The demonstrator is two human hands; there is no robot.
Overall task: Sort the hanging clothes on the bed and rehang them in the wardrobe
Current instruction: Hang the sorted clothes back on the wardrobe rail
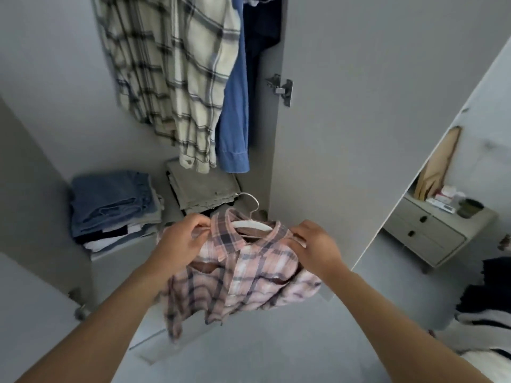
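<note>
Pink plaid shirt (pixel 243 275) on a white hanger (pixel 250 223) is held in front of the open wardrobe (pixel 331 134). Left hand (pixel 182 241) pinches its left shoulder in a closed grip; right hand (pixel 315 244) pinches the right shoulder likewise, 2 grips level.

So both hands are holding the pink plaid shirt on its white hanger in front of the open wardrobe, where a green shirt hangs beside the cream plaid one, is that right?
Not quite: the shirt beside the cream plaid shirt is blue, not green, as the head view shows. The rest holds: left hand and right hand hold the pink plaid shirt on its white hanger before the open wardrobe.
</note>
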